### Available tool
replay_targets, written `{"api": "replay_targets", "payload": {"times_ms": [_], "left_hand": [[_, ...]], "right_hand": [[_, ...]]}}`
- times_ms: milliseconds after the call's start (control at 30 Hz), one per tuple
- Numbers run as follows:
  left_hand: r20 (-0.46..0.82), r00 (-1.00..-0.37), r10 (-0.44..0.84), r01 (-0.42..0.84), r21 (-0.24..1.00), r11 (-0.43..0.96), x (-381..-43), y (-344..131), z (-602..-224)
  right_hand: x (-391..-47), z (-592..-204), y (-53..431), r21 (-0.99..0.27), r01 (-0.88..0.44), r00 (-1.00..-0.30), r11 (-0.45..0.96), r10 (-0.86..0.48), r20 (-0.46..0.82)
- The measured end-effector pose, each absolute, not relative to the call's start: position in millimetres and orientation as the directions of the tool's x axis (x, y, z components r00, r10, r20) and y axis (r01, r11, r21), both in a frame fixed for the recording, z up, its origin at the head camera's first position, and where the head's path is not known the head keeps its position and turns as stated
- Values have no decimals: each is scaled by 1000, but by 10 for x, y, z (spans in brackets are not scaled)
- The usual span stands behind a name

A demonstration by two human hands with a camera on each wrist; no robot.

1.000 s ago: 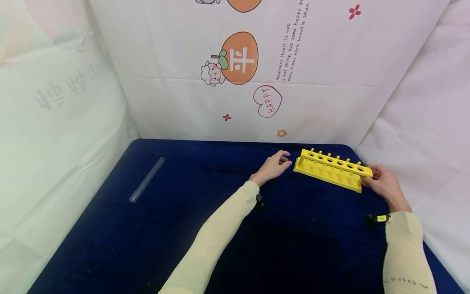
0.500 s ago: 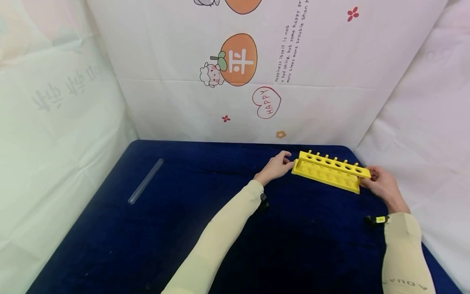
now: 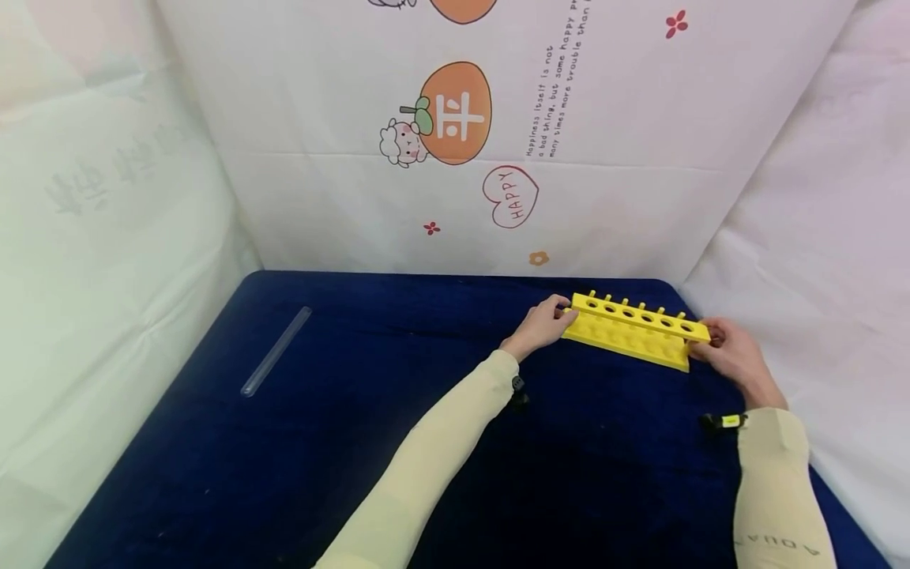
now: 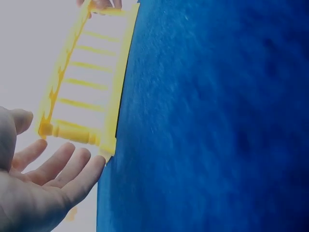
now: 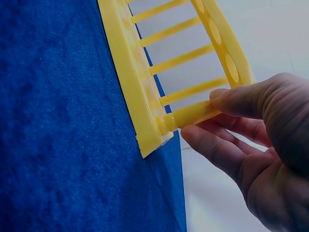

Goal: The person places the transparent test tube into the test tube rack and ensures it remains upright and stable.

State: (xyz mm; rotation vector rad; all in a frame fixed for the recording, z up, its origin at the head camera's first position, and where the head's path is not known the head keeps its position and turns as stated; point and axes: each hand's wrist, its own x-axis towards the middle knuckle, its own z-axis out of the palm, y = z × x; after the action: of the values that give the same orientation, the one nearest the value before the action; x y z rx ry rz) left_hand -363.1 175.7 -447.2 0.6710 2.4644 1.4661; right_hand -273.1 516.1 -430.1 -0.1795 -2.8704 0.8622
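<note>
Yellow rack (image 3: 637, 316) stays on the far right of the blue table (image 3: 355, 395); right hand (image 3: 739, 353) pinches its end post (image 5: 190, 116). Left hand (image 3: 540, 324), earlier apart, now reaches the other end, fingers loose.

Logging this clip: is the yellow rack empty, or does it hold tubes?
Empty. The rack shows six vacant holes, while the clear tube lies on the blue table.

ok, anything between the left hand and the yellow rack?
Nothing visible. The left hand has its fingers right at one end of the yellow rack; contact is hard to tell. The right hand grips the opposite end, and the clear tube lies well off to the left.
</note>
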Motion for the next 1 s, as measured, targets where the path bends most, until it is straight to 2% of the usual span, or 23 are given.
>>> {"api": "replay_targets", "payload": {"times_ms": [733,1000], "left_hand": [[28,-914,404,209,886,413,-3632,1838,-4415],[6,-899,437,184,913,364,-3615,1798,-4428]], "right_hand": [[-2729,-4265,5106,-572,60,-988,818,130,82],[-2727,-4283,5087,-572,43,-987,819,124,103]]}}
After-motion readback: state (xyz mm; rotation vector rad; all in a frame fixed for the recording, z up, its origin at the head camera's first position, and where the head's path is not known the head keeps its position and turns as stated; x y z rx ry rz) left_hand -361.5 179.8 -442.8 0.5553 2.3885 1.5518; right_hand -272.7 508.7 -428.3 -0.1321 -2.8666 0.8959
